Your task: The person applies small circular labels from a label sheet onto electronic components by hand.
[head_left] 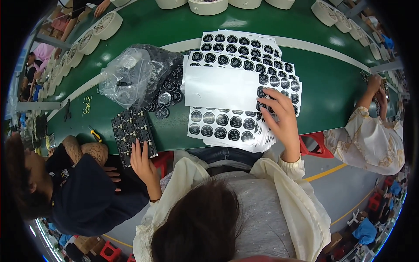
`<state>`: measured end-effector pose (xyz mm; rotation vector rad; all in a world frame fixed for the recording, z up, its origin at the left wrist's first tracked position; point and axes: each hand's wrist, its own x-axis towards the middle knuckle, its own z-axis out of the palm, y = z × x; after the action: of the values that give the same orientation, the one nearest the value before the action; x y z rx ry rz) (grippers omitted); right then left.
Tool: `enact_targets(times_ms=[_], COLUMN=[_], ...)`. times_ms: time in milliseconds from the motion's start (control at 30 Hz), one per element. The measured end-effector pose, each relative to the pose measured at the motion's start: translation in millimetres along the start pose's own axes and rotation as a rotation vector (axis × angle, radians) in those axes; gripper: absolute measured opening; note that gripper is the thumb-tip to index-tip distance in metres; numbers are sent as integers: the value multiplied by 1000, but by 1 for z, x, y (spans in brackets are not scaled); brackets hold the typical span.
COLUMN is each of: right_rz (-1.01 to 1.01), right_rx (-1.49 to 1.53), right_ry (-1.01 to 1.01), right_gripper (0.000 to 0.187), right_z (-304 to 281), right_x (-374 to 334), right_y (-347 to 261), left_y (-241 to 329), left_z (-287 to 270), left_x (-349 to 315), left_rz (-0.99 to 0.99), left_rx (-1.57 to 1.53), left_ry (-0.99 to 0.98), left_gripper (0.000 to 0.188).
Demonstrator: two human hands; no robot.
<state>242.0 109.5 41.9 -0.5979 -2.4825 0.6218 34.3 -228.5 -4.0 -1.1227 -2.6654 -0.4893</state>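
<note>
My left hand [145,168] lies with its fingers stretched out on the near end of a dark panel of round circuit boards [131,124]. Spread fingers of my right hand [281,115] rest at the right part of a sheet of round black stickers [223,86]. Most of this sheet is bare white backing, with stickers left along its right side. It lies on a thick, uneven pile of similar sticker sheets [222,125]. Between the panel and the pile, loose round black discs [168,98] spill beside a clear plastic bag [128,74].
Yellow-handled cutters [94,134] and black scissors [67,110] lie to the left on the green table [323,98]. Cream round trays [208,6] line the far side. One co-worker [94,187] sits close at my left; another [371,135] works at the right.
</note>
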Motion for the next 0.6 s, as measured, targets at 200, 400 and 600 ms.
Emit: enact_targets(times_ms=[200, 400, 600], right_rz=[0, -1, 20], right_rx=[8, 14, 27], right_ry=[5, 10, -10], right_gripper=[20, 19, 21], right_z=[-1, 1, 0], right_x=[1, 0, -1], right_y=[0, 2, 1], left_y=[7, 22, 36], left_z=[-21, -54, -70], left_x=[5, 17, 19], left_rz=[77, 96, 123], left_rx=[0, -19, -6], left_ry=[81, 203, 345], left_gripper=[45, 40, 36])
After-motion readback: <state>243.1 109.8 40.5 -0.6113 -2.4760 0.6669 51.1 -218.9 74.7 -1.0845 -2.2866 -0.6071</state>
